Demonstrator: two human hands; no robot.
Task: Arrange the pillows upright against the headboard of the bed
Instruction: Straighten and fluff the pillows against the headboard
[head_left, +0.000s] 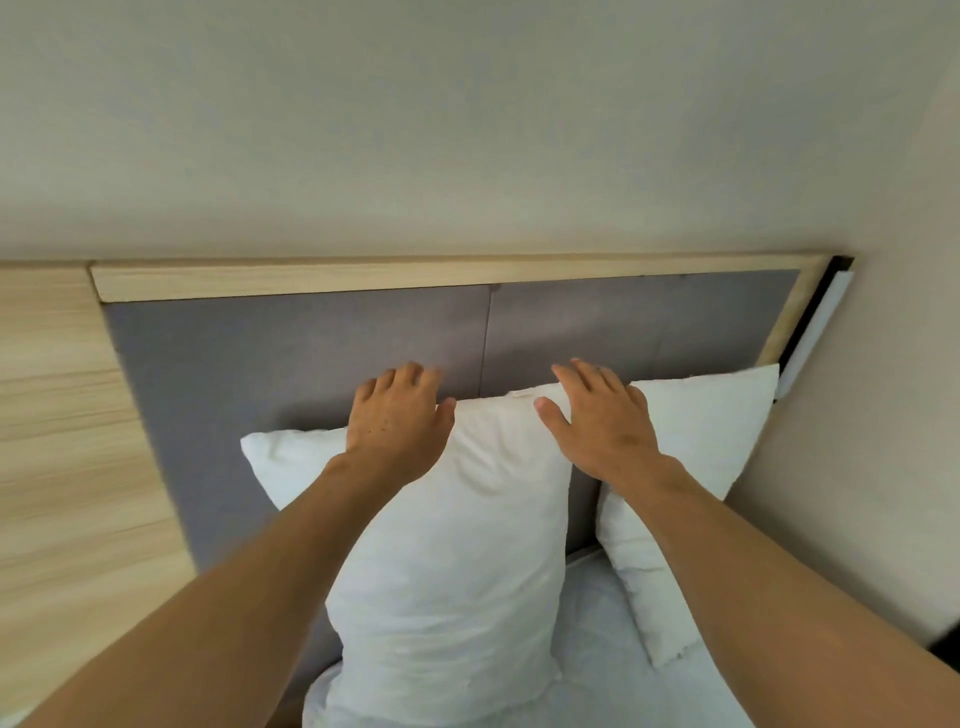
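At the top edge of the near pillow, the left hand curls its fingers over the back, between pillow and headboard; its grip is loosely closed on that edge. The right hand lies flat, fingers spread, clamping nothing, pressing the pillow's corner, probably to steady it upright against the headboard. At three o'clock, a second pillow leans upright on the bed.
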